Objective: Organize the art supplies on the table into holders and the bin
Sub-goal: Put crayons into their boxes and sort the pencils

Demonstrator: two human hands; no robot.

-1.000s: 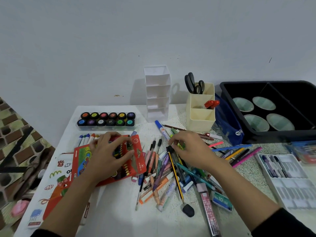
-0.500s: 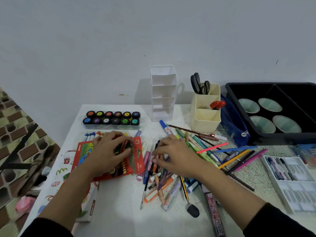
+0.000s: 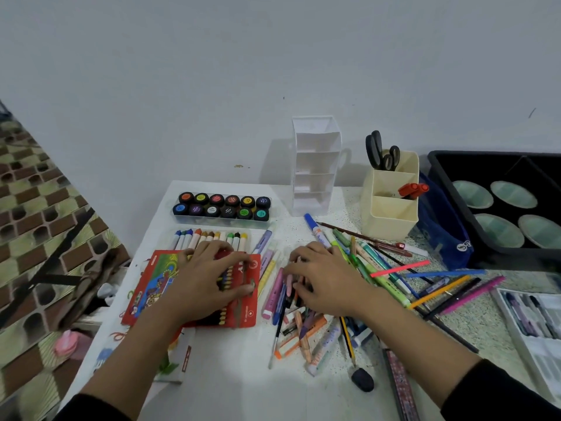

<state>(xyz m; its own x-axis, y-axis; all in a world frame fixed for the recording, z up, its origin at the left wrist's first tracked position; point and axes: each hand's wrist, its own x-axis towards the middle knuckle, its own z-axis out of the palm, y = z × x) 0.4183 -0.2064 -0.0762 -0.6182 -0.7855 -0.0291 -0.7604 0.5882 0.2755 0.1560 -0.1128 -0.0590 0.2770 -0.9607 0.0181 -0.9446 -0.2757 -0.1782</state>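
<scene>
A heap of pens, markers and pencils [image 3: 306, 326] lies across the middle of the white table [image 3: 236, 381]. My right hand [image 3: 324, 282] rests on the heap's left part, fingers curled down around several pink and dark pens. My left hand [image 3: 206, 278] presses on an open red crayon box [image 3: 151, 287], thumb and fingers clamped over the crayons inside. At the back stand a white tiered holder [image 3: 315, 165] with nothing in it and a cream holder [image 3: 388, 214] with black scissors [image 3: 379, 150] and red markers [image 3: 413, 189]. The black bin [image 3: 485, 155] sits at the back right.
The bin holds several pale green bowls [image 3: 513, 194]. A blue pouch [image 3: 440, 238] leans against it. A tray of paint pots [image 3: 221, 206] and a row of crayon sticks [image 3: 209, 237] lie behind the red box. A grey pastel tray [image 3: 531, 320] sits far right, a black eraser [image 3: 361, 379] in front.
My right hand has slid left from the heap's centre to the pens beside the crayon box. The view has shifted left. My left hand stays on the crayon box.
</scene>
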